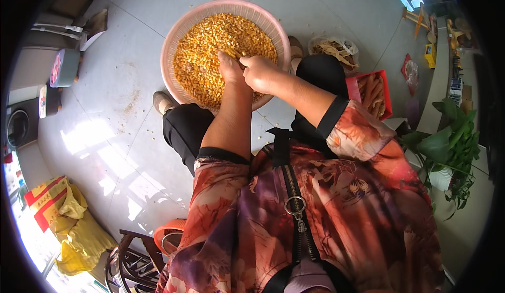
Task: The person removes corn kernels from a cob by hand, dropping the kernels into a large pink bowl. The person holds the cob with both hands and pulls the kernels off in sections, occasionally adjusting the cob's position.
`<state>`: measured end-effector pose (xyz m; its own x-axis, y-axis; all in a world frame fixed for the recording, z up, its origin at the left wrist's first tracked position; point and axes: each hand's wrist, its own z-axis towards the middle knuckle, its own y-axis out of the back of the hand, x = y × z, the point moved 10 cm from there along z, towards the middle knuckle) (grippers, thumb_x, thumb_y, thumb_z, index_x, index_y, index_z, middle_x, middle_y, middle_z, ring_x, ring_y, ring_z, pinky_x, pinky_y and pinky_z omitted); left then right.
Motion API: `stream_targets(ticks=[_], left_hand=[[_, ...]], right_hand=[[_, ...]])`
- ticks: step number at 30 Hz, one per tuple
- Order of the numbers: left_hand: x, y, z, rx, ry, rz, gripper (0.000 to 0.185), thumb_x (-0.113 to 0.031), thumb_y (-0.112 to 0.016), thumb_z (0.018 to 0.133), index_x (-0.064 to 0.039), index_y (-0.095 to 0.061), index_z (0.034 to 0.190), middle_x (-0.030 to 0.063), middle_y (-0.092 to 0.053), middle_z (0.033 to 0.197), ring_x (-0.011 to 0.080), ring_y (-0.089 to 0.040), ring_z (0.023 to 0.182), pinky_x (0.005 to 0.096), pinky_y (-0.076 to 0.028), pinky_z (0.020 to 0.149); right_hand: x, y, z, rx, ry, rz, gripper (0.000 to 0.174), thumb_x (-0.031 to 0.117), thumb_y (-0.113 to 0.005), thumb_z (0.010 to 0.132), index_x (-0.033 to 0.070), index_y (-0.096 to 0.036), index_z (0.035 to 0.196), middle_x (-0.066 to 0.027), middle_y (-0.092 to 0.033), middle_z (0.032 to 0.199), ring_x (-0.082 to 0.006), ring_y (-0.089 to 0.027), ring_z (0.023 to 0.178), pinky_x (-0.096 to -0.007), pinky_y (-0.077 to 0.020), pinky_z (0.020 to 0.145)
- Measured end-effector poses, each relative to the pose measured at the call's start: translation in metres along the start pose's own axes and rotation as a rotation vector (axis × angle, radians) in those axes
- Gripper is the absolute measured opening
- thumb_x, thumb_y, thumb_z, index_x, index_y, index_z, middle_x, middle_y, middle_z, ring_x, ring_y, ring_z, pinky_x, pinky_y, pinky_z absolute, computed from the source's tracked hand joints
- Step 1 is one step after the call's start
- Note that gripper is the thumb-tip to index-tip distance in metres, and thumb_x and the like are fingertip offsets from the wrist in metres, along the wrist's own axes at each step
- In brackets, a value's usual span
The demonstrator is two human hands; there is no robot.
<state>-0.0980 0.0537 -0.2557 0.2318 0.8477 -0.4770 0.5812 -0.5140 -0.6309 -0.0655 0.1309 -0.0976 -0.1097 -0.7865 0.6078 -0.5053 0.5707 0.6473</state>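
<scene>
Over a pink plastic basket (pixel 169 60) full of loose yellow corn kernels (pixel 225 26), my two hands meet close together. A corn cob (pixel 230 52) with kernels on it sticks out past the fingers of my left hand (pixel 231 70), which grips it. My right hand (pixel 259 74) is curled into a fist against the near end of the cob, its thumb towards the left hand. Its palm side is hidden. Another cob (pixel 211 74) seems to lie among the kernels, left of my left wrist.
Right of the basket are a plastic bag of dry husks (pixel 335 50) and a red box of bare cobs (pixel 373 93). A leafy potted plant (pixel 449 135) stands further right. Left are a grey stool (pixel 65 68), a dustpan (pixel 94 28) and yellow sacks (pixel 75 230). Kernels dot the tiles.
</scene>
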Motion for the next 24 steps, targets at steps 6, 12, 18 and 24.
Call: stream_targets(ticks=[6, 12, 18, 24], left_hand=[[-0.016, -0.021, -0.054, -0.157, 0.066, 0.179, 0.067, -0.056, -0.035, 0.101, -0.002, -0.043, 0.139, 0.0188, -0.056, 0.128, 0.0345, -0.057, 0.109, 0.0476, -0.046, 0.095], [-0.011, -0.010, -0.024, -0.011, 0.037, 0.075, 0.068, -0.061, -0.034, 0.099, -0.004, -0.046, 0.133, 0.0148, -0.058, 0.108, 0.0299, -0.055, 0.090, 0.0446, -0.049, 0.081], [-0.015, -0.023, -0.049, -0.044, 0.073, 0.098, 0.066, -0.058, -0.034, 0.101, -0.003, -0.042, 0.138, 0.0163, -0.057, 0.115, 0.0316, -0.056, 0.098, 0.0449, -0.048, 0.087], [-0.016, -0.019, -0.044, -0.044, 0.058, 0.074, 0.065, -0.051, -0.034, 0.103, -0.001, -0.033, 0.145, 0.0180, -0.050, 0.137, 0.0343, -0.052, 0.119, 0.0447, -0.043, 0.101]], right_hand=[[-0.004, 0.000, -0.025, 0.185, -0.438, 0.599, 0.055, 0.016, -0.038, 0.098, 0.020, -0.033, 0.152, -0.0021, -0.047, 0.068, -0.0108, -0.036, 0.044, -0.0285, -0.0259, 0.036], [0.031, 0.012, -0.027, -0.014, -0.025, -0.263, 0.037, 0.018, -0.039, 0.099, -0.003, -0.059, 0.121, -0.0224, -0.067, 0.111, -0.0360, -0.067, 0.101, -0.0455, -0.0525, 0.087], [0.023, 0.011, -0.015, -0.014, 0.029, -0.243, 0.041, 0.014, -0.042, 0.095, 0.000, -0.055, 0.131, -0.0227, -0.066, 0.113, -0.0349, -0.067, 0.099, -0.0429, -0.0535, 0.085], [0.009, 0.009, -0.018, 0.235, -0.283, 0.304, 0.063, 0.006, -0.041, 0.089, 0.012, -0.035, 0.152, -0.0184, -0.063, 0.089, -0.0250, -0.061, 0.065, -0.0388, -0.0482, 0.053]])
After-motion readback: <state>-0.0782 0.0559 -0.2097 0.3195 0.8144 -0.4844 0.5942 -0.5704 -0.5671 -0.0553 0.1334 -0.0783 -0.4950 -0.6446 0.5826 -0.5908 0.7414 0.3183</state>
